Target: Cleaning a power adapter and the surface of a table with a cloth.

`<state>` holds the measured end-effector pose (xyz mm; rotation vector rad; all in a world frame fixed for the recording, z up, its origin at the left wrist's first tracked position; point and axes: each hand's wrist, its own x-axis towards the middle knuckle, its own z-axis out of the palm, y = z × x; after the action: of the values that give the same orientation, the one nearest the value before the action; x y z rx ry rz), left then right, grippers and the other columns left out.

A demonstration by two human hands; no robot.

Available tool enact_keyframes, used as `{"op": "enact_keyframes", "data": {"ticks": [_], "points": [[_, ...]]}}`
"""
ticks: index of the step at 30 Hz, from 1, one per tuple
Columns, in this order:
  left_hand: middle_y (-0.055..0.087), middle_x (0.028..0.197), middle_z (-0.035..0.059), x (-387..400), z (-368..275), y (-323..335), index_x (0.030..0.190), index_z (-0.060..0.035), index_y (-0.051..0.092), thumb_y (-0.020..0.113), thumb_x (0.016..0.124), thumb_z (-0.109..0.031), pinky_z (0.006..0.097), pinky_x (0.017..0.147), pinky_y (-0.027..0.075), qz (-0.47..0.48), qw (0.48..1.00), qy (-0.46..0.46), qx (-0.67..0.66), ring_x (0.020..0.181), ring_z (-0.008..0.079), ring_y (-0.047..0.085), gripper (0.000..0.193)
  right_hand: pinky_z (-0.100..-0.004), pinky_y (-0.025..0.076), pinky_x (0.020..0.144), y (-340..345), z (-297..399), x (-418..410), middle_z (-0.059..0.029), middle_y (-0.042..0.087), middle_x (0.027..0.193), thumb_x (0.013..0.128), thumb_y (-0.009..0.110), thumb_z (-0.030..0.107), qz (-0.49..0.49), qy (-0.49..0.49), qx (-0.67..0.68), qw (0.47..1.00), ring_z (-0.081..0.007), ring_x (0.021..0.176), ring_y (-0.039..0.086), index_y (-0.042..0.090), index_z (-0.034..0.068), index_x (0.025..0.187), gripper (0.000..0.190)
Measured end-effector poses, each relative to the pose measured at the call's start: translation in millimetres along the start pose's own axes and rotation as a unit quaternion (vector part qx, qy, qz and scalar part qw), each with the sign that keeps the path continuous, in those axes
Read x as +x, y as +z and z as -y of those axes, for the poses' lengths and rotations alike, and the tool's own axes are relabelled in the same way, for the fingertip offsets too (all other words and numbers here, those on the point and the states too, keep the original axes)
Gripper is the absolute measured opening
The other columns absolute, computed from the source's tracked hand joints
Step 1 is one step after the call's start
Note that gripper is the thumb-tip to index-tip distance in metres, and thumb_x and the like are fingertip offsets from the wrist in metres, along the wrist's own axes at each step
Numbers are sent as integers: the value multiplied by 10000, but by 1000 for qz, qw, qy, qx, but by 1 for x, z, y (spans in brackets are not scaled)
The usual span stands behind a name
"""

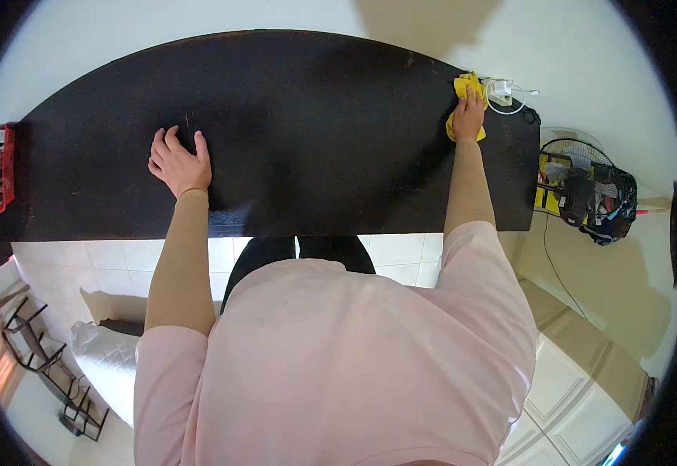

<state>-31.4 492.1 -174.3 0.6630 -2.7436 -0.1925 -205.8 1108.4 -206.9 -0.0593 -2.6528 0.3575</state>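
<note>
A dark wooden tabletop spans the view before me. On its left part my left hand rests palm down, fingers apart, holding nothing. My right hand presses on a yellow cloth near the back right edge; the cloth shows beyond the fingers and below the palm. Whether the fingers grip the cloth or only lie flat on it is hard to see. Just right of the cloth sit a white plug adapter and a looped white cable.
A red tray of small bottles stands at the far left. Beyond the right edge are a fan and a black bag of items. A wall borders the back edge. Black metal racks appear at lower left.
</note>
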Motion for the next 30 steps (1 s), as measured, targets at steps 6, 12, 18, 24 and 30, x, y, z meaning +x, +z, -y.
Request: {"op": "enact_keyframes", "data": {"ticks": [6,12,18,24,30], "points": [[478,1508,145,-1,0,2,1391,-105,575,575,983,-522,561,1192,261,-2,1000,4,1,1450,327,392,584,-547,461,1071,18,35,4,-263,583,1384,936,647,186,-30,27,-41,998,-459,1283,553,605,89,1416,492],[482,1512,130,-1,3,1,1382,-128,577,568,1007,-533,547,1185,270,-12,1000,12,13,1449,329,394,551,-563,437,1103,24,235,-27,-257,627,1359,937,620,169,38,-92,58,993,-447,1293,569,627,38,1383,465],[482,1521,133,-2,7,5,1381,-139,585,568,1008,-547,543,1190,267,-13,1000,12,-2,1454,320,397,553,-538,475,1067,26,308,-53,-206,643,1332,898,672,122,70,-275,225,932,-411,1319,569,677,77,1202,307],[503,1491,136,1,0,4,1346,-112,605,609,973,-515,547,1178,274,-28,999,14,-22,1431,324,418,549,-526,472,1058,27,142,-14,-239,638,1320,957,621,148,9,-178,64,982,-445,1237,594,627,3,1274,349],[485,1504,141,0,0,3,1355,-109,596,594,974,-511,557,1192,257,-14,1000,5,-7,1444,325,396,553,-507,495,993,-15,38,-19,-207,659,1178,932,659,142,-50,94,-25,994,-416,1118,627,645,-1,1221,323]]}}
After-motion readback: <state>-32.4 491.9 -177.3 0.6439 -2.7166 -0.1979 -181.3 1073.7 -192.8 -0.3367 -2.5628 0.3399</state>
